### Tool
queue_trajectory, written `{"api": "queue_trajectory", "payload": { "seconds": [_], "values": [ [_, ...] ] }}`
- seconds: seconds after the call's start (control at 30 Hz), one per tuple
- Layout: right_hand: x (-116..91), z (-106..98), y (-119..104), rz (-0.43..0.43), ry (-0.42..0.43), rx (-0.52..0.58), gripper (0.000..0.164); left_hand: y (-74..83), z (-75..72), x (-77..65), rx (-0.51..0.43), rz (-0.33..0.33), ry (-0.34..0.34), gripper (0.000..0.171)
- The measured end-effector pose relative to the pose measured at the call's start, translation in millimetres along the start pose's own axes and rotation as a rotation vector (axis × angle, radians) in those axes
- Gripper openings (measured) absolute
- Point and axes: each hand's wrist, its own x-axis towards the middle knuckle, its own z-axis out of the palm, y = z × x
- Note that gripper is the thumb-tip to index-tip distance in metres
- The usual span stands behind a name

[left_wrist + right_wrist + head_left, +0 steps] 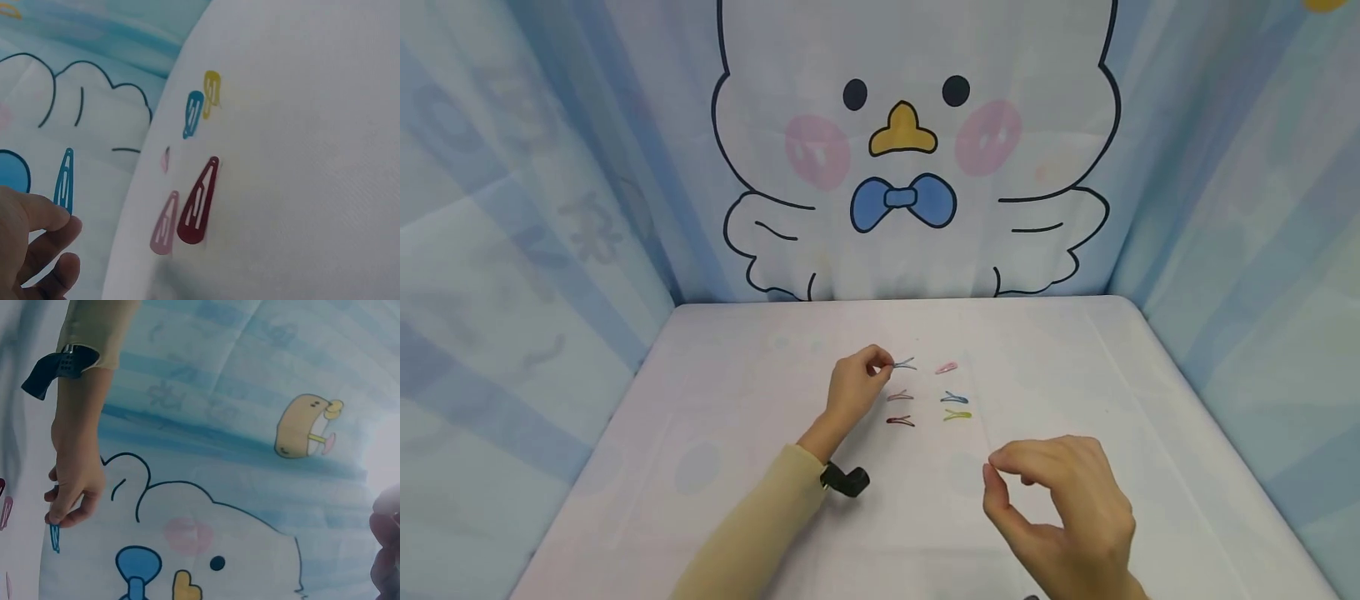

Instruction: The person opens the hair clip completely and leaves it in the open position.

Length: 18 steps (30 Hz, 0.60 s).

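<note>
My left hand (853,383) pinches one end of a blue snap hair clip (906,364) between thumb and fingertips, at the far part of the table. In the left wrist view the held clip (65,181) points up from the fingers. Nearest to that hand, a dusty pink clip (900,396) and a dark red clip (900,421) lie one before the other. To their right are a pink clip (947,367), another blue clip (954,397) and a yellow-green clip (957,414). My right hand (1075,500) is raised nearer to me, thumb and index tips together, with nothing visible between them.
The clips lie in two columns on a pale table (700,392) with rounded far corners. Behind it hangs a curtain (902,258) with a cartoon bird, and blue patterned cloth flanks both sides. A black strap (846,480) sits on the left wrist.
</note>
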Motion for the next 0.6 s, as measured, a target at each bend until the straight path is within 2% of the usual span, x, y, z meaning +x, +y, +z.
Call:
{"api": "queue_trajectory", "payload": {
  "seconds": [0.27, 0.43, 0.6],
  "values": [
    [10, -1, -8, 0.019, -0.024, -0.016, 0.031, -18.2, 16.8, 6.4, 0.033, -0.116, -0.057, 0.004],
    [10, -3, -10, 0.024, -0.051, -0.027, 0.032, -23.5, 25.4, 9.1, 0.07, -0.189, -0.092, 0.004],
    [8, -4, -9, 0.043, -0.047, -0.043, 0.033, -25.8, 31.0, 11.2, 0.118, -0.194, -0.079, 0.007]
  ]
}}
